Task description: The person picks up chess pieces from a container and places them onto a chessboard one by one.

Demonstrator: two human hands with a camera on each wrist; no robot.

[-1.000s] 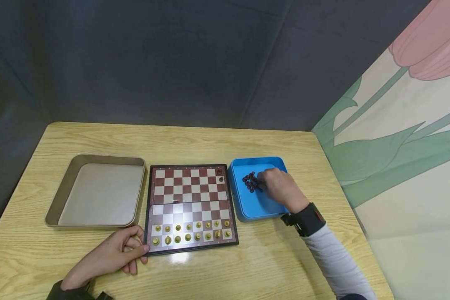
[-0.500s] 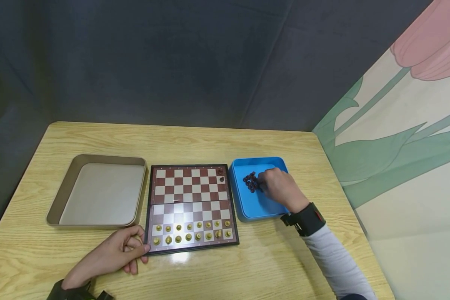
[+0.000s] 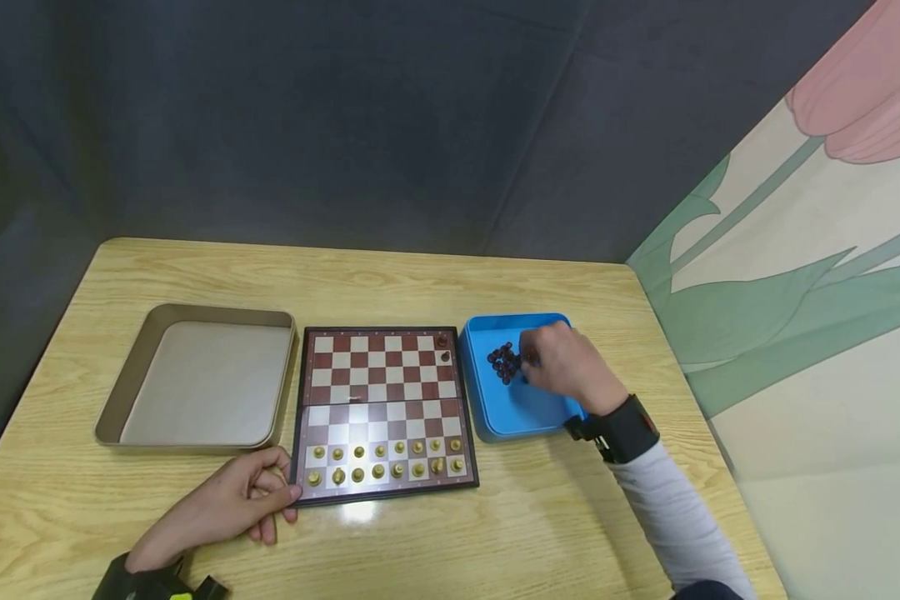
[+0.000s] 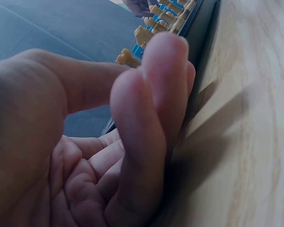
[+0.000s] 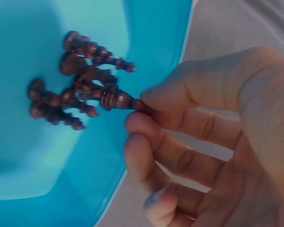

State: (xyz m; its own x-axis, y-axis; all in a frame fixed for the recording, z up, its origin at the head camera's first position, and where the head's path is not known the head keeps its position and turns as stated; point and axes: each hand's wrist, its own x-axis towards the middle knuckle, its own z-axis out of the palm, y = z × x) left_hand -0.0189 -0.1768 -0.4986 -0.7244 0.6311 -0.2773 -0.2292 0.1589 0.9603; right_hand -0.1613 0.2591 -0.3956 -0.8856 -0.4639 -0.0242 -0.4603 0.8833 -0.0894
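Note:
My right hand [image 3: 570, 362] is over the blue tray [image 3: 528, 421]. In the right wrist view its thumb and fingertips pinch the narrow top of a dark brown chess piece [image 5: 117, 100]. Other brown chess pieces [image 5: 87, 47] lie in a cluster beside it. At the near left corner of the chessboard [image 3: 360, 408], my left hand [image 3: 228, 504] grips the edge, thumb on top and the other fingers curled at the side. Two rows of gold chess pieces [image 3: 378, 471] stand along the near side. A brown rook [image 3: 442, 342] and pawn [image 3: 446, 357] occupy the far right corner.
Left of the board sits a shallow beige-grey tray [image 3: 202, 383], its near right corner close to my left hand. The blue tray stands right beside the board's other side. A dark curtain [image 3: 345, 125] hangs behind the wooden table [image 3: 390, 283].
My right hand has shifted slightly up and right inside the blue tray, away from the cluster. My left hand stays at the board's corner.

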